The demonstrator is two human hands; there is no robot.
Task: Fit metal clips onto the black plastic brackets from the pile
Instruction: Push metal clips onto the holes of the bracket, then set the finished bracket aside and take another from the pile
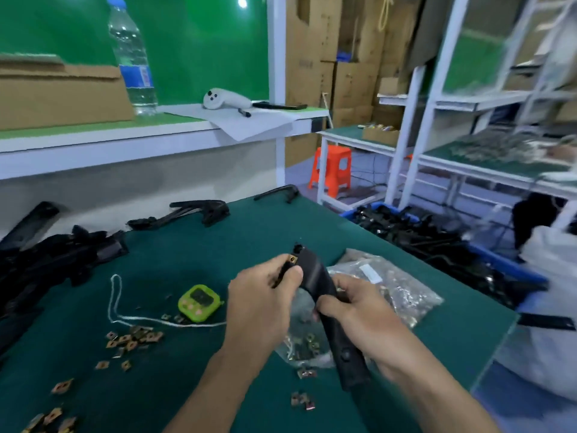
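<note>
- Two bare hands work over the green counter (218, 245), and between them they hold one black plastic bracket (315, 276), raised off the surface and tilted, its upper end pointing away from the person.
- The left hand (262, 295) has its fingers curled round the upper end of the bracket, with the thumb pressed just below the tip.
- The right hand (356, 307) wraps its fingers round the bracket's middle; the lower end sticks out past the wrist.
- One metal clip (292, 258), brass-coloured with a hole in it, sits on the bracket's upper end, just above the left thumb.
- One pile (46, 260) of black brackets lies at the counter's left edge; one bundle (199, 210) and one single piece (278, 192) lie along the far edge.
- Loose clips (134, 337) are scattered on the left half of the counter: one tight cluster of roughly a dozen, and several strays nearer the person. The blur prevents an exact count.
- One clear bag (390, 285) of clips lies beside the right hand, and a second bag (299, 345) lies beneath the hands.
- One green timer (199, 303) rests on the counter, with one white string (115, 301) looped beside it.
- One water bottle (132, 57) stands on the shelf behind.
- One blue bin (406, 226) of black parts sits off the counter to the right.
</note>
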